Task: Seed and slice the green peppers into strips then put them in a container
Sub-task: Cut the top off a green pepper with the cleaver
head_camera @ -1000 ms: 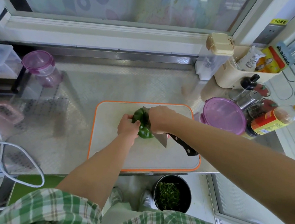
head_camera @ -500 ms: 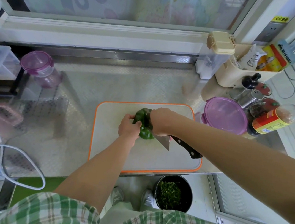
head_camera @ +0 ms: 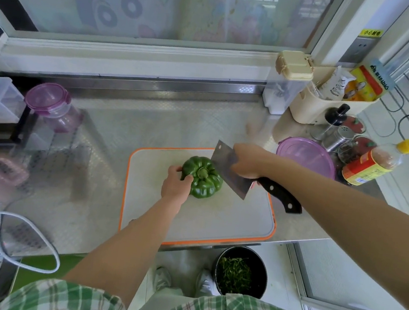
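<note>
One green pepper (head_camera: pixel 201 179), one cleaver (head_camera: pixel 224 160)

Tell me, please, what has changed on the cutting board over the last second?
The right hand, gripping the cleaver, drew back right off the green pepper, baring the blade. The pepper now sits stem-up in full view. The left hand still holds its left side; the cutting board stayed put.

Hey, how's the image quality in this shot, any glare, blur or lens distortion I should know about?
Head view: bright daylight comes from the window; hazy glare washes over the steel counter left of the cutting board; the wide lens bows the window frame; the green pepper and cleaver look sharp, with no motion blur.
</note>
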`<state>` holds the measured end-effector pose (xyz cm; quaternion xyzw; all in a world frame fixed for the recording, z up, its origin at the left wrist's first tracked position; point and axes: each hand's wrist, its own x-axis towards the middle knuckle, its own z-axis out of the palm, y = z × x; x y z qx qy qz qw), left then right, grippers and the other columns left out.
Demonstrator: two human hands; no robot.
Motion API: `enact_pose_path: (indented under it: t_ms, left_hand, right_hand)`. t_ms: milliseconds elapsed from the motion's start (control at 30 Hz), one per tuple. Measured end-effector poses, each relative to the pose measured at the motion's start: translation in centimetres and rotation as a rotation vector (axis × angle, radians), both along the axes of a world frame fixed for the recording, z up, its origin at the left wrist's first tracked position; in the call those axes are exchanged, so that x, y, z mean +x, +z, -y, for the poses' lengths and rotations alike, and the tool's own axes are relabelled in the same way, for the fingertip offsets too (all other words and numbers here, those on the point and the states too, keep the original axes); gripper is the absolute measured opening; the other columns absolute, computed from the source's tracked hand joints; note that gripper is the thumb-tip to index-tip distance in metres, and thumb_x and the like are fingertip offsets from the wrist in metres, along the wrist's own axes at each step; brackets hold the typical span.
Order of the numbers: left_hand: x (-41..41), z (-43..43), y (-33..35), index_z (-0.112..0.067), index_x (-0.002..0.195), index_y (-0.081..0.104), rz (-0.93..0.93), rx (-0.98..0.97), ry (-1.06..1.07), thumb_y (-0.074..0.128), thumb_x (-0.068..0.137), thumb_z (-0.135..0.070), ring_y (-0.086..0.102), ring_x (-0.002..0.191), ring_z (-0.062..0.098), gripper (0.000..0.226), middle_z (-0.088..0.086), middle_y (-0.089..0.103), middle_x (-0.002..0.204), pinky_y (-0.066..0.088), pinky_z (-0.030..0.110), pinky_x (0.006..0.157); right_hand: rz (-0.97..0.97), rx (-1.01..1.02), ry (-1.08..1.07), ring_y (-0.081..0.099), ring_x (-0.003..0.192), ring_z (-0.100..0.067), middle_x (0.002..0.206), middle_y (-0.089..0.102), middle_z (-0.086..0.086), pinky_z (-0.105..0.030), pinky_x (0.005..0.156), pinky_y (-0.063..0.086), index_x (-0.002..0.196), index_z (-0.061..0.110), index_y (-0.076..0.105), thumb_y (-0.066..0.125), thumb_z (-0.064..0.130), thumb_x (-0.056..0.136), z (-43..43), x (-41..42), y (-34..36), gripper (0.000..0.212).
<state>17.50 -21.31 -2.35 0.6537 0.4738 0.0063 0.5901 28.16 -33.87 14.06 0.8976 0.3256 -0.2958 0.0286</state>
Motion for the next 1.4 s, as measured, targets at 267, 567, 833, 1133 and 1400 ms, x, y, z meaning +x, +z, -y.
enact_pose_path:
  t_ms: [267, 567, 833, 1133, 1400]
  left_hand:
    - [1.0, 1.1, 0.5, -0.032, 0.142, 0.037, -0.057, 0.161, -0.078, 0.067, 0.087, -0.042, 0.055, 0.100, 0.035, 0.063, 0.010, 0.042, 0.121, 0.060, 0.045, 0.074]
    - [2.6, -0.8, 0.9, -0.025, 0.151, 0.029, -0.127, 0.299, -0.285, 0.054, 0.094, -0.023, 0.055, 0.121, 0.035, 0.062, 0.007, 0.050, 0.143, 0.052, 0.049, 0.093]
    - [2.4, -0.6, -0.1, -0.021, 0.128, 0.049, -0.135, 0.364, -0.258, 0.060, 0.092, -0.039, 0.067, 0.096, 0.035, 0.042, 0.006, 0.066, 0.116, 0.055, 0.042, 0.086]
    - [2.5, -0.8, -0.2, -0.023, 0.129, 0.055, -0.109, 0.352, -0.226, 0.064, 0.090, -0.037, 0.067, 0.098, 0.035, 0.043, 0.005, 0.066, 0.118, 0.057, 0.045, 0.084]
    - [2.6, -0.8, -0.3, -0.023, 0.128, 0.058, -0.081, 0.336, -0.191, 0.067, 0.087, -0.036, 0.064, 0.104, 0.033, 0.044, 0.005, 0.066, 0.119, 0.057, 0.048, 0.083]
  right_hand:
    - [0.170, 0.051, 0.142, 0.057, 0.105, -0.033, 0.116, 0.059, -0.013, -0.038, 0.077, 0.047, 0.117, 0.007, 0.047, 0.051, 0.039, 0.094, 1.2, 0.1, -2.9, 0.038]
    - [0.317, 0.086, 0.216, 0.061, 0.094, -0.031, 0.105, 0.062, -0.009, -0.035, 0.070, 0.046, 0.112, 0.014, 0.049, 0.051, 0.024, 0.091, 0.7, -0.3, -4.9, 0.024]
    - [0.375, 0.037, 0.283, 0.061, 0.099, -0.030, 0.108, 0.061, -0.010, -0.033, 0.064, 0.035, 0.125, 0.008, 0.043, 0.051, 0.012, 0.091, 0.2, -1.4, -3.7, 0.034]
    - [0.376, 0.004, 0.336, 0.061, 0.097, -0.031, 0.108, 0.060, -0.012, -0.032, 0.056, 0.031, 0.125, 0.006, 0.042, 0.048, 0.006, 0.090, -0.1, -1.8, -2.8, 0.036]
    - [0.383, 0.046, 0.334, 0.062, 0.097, -0.030, 0.108, 0.062, -0.010, -0.032, 0.065, 0.038, 0.125, 0.009, 0.045, 0.049, 0.009, 0.090, -0.1, -1.3, -3.0, 0.036]
